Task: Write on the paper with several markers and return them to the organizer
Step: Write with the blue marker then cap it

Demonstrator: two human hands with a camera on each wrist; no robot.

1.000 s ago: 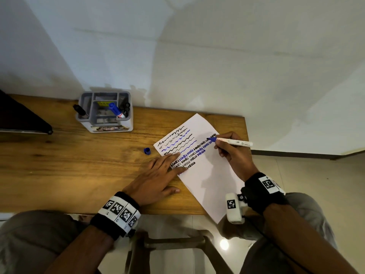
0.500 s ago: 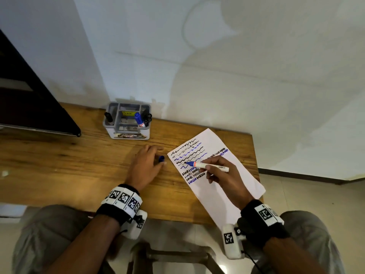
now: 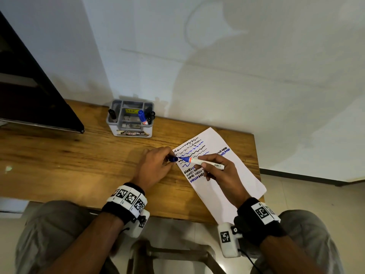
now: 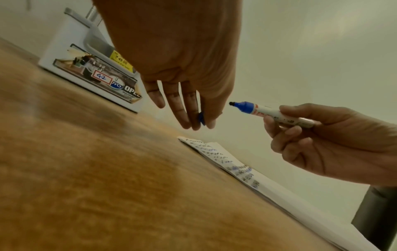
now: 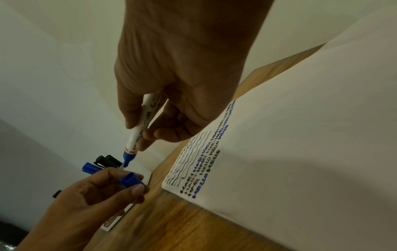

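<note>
My right hand (image 3: 205,165) grips an uncapped blue marker (image 3: 199,161) by its white barrel, tip pointing left. My left hand (image 3: 167,157) pinches the marker's blue cap (image 3: 173,159) between thumb and fingers, a short gap from the tip; the cap (image 5: 131,181) and marker (image 5: 137,134) also show in the right wrist view, and the marker (image 4: 268,112) in the left wrist view. Both hands hover over the left edge of the white paper (image 3: 233,186), which bears black and blue wavy lines and words. The grey organizer (image 3: 130,119) at the back holds a blue marker and black ones.
A wooden table (image 3: 79,165) carries everything; its right edge runs just past the paper and its front edge lies by my knees. A dark slanted panel (image 3: 29,95) hangs over the far left. A white wall stands behind the organizer.
My right hand lifted the marker off the paper and swung its tip left. My left hand left the paper, picked the blue cap off the table and raised it toward the tip.
</note>
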